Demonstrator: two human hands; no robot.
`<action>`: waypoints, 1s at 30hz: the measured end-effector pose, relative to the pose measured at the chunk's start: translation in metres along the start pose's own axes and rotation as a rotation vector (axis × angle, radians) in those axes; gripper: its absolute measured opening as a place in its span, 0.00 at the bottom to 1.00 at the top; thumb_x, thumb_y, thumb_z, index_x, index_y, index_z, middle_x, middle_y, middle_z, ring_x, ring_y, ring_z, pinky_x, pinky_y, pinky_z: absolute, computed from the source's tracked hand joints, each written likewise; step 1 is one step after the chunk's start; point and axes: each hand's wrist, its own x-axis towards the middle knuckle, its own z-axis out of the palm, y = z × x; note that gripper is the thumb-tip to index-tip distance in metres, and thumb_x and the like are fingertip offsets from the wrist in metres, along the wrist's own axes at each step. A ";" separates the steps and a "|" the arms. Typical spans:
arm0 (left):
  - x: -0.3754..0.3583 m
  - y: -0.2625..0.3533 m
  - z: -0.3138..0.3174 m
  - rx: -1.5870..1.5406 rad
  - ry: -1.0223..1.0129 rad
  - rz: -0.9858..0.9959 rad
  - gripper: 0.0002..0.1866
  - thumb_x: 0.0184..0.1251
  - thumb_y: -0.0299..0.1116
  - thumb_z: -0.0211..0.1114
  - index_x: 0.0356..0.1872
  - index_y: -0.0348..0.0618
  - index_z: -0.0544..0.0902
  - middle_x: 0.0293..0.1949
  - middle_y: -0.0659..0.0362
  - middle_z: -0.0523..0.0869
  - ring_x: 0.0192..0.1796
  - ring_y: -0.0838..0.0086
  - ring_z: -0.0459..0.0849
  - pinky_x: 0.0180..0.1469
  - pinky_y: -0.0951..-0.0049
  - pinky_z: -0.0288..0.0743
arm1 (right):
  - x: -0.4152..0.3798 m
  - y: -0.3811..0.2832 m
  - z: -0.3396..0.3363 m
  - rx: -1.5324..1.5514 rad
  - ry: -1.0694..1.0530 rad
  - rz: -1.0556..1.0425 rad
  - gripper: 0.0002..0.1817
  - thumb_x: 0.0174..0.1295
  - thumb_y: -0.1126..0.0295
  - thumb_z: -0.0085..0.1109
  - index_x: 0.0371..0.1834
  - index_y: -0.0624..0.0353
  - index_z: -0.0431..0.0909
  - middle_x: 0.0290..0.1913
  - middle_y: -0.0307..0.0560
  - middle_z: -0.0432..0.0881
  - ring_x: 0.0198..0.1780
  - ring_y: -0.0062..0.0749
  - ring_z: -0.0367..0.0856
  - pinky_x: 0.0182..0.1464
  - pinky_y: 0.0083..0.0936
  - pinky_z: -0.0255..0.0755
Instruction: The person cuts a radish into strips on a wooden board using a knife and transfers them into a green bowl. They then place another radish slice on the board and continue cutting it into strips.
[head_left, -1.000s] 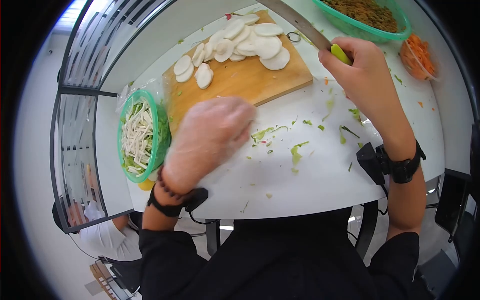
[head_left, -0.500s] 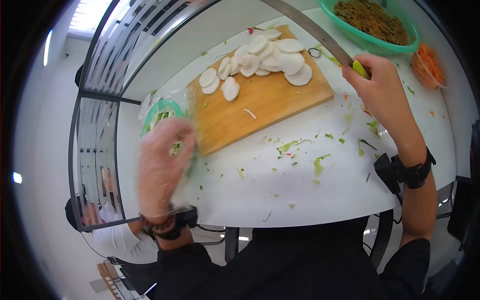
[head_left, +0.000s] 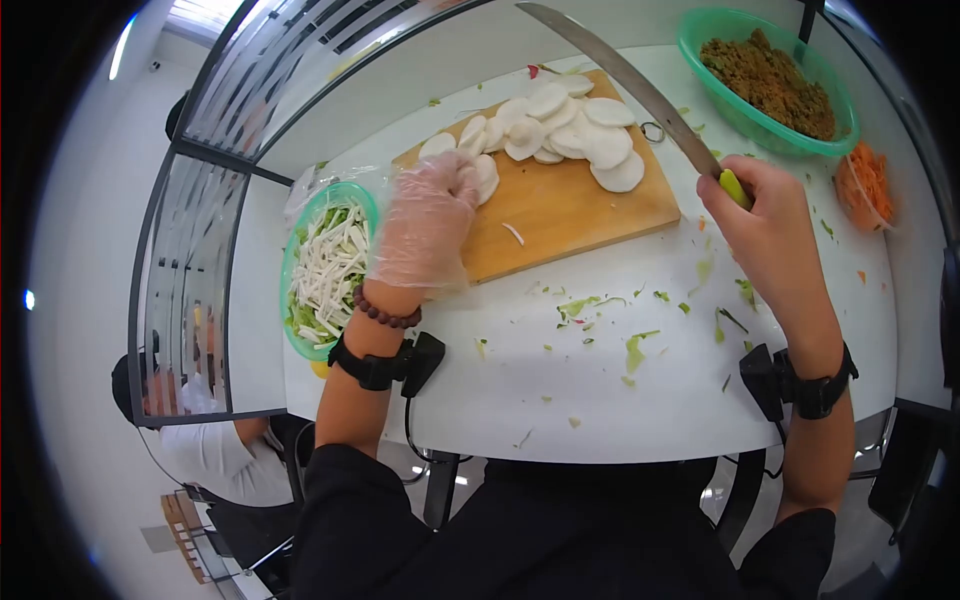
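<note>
My left hand (head_left: pixel 425 215), in a clear plastic glove, is over the left side of the wooden cutting board (head_left: pixel 570 225). Its fingers curl in against the round white slices (head_left: pixel 487 178), which look like radish; whether one is pinched is hidden. More white slices (head_left: pixel 605 145) lie overlapped along the board's far side. In my bare right hand (head_left: pixel 765 205) is a large kitchen knife (head_left: pixel 640 88), gripped by its yellow-green handle. Its long blade points up and left, raised beyond the board's right end.
A green basket (head_left: pixel 372 200) of white and green shreds stands left of the board. At the back right are a green bowl (head_left: pixel 850 125) of brown crumbly food and a container of orange shreds (head_left: pixel 865 185). Green scraps (head_left: pixel 635 350) litter the white table. Another person (head_left: pixel 225 465) sits at left.
My left hand has moved from over the green basket up and right to the slices on the board, uncovering the basket's shreds. My right hand still holds the knife up.
</note>
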 end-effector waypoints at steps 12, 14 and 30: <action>-0.024 0.020 -0.005 -0.143 -0.121 0.190 0.18 0.69 0.31 0.70 0.58 0.40 0.81 0.48 0.53 0.86 0.43 0.68 0.87 0.46 0.70 0.82 | 0.004 0.007 0.005 -0.022 -0.057 0.040 0.19 0.66 0.66 0.61 0.27 0.74 0.70 0.18 0.52 0.65 0.21 0.33 0.60 0.28 0.35 0.60; -0.026 0.030 -0.008 -0.160 -0.223 0.218 0.18 0.68 0.30 0.71 0.56 0.40 0.81 0.49 0.53 0.85 0.44 0.68 0.88 0.47 0.69 0.82 | 0.004 0.008 0.007 -0.062 -0.075 0.047 0.19 0.68 0.66 0.61 0.28 0.74 0.72 0.17 0.53 0.66 0.21 0.35 0.61 0.29 0.36 0.61; -0.062 0.010 0.002 -0.113 -0.266 0.475 0.27 0.58 0.24 0.71 0.60 0.31 0.78 0.59 0.46 0.80 0.57 0.50 0.83 0.57 0.57 0.80 | -0.014 -0.019 0.033 -0.582 -0.377 -0.441 0.06 0.67 0.76 0.60 0.42 0.59 0.72 0.27 0.51 0.79 0.24 0.49 0.80 0.28 0.41 0.73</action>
